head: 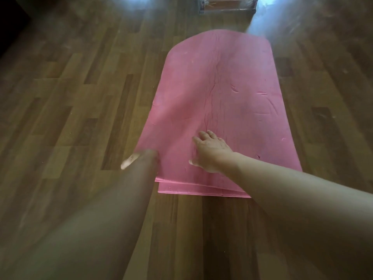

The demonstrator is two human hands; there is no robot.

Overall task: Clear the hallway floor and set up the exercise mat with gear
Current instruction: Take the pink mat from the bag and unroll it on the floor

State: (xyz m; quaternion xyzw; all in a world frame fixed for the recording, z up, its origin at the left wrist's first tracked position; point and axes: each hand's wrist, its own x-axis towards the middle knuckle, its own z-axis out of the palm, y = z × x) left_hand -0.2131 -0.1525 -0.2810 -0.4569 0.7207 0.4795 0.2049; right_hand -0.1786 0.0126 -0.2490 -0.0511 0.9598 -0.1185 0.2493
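A pink exercise mat point(226, 93) lies unrolled on the wooden floor, stretching away from me. Its near end is doubled over, showing two layers at the edge. My right hand point(212, 152) rests flat on the mat near that end, fingers spread. At the mat's near left edge is my left hand point(139, 158). It is blurred, so whether it grips the edge is unclear.
Wooden plank floor point(70, 118) surrounds the mat on both sides. A clear plastic package or box point(228, 5) with coloured contents sits on the floor beyond the mat's far end. Bright light reflections fall on the floor at the top.
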